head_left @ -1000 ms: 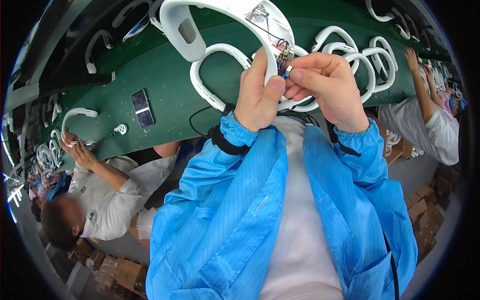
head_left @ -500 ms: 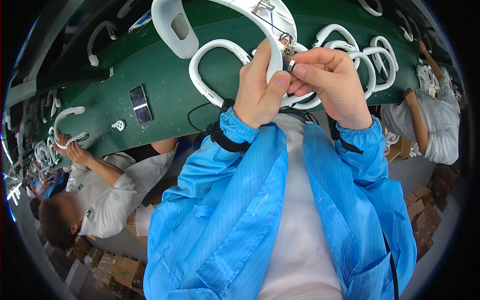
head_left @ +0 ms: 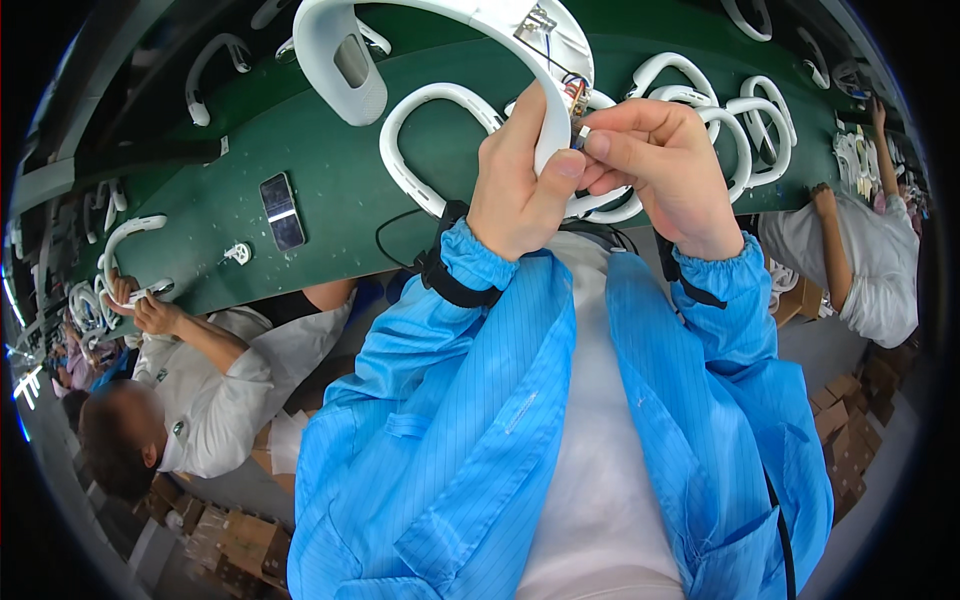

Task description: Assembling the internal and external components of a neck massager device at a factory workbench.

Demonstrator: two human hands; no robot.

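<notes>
A white, curved neck fan [head_left: 345, 80] is held up over the bench, its casing open at the right end. Small wires and a circuit board [head_left: 575, 92] show inside that end. My left hand [head_left: 520, 180] is closed round the casing just below the board, thumb pressed on its edge. Thumb and fingers of my right hand [head_left: 660, 165] pinch a small white connector [head_left: 584, 131] right beside the board. My fingers partly hide the joint there.
More white neck fans [head_left: 410, 105] lie on the green bench [head_left: 340, 190], to the left and right of my hands. A phone [head_left: 282, 212] and a small white part [head_left: 238, 253] lie to the left. Co-workers sit at left [head_left: 230, 400] and right [head_left: 870, 260]; cardboard boxes [head_left: 250, 540] stand below.
The neck fan has tilted a little, its far left end shifting left and toward me. Both my hands keep nearly the same place and grip. The left co-worker's hands have moved slightly.
</notes>
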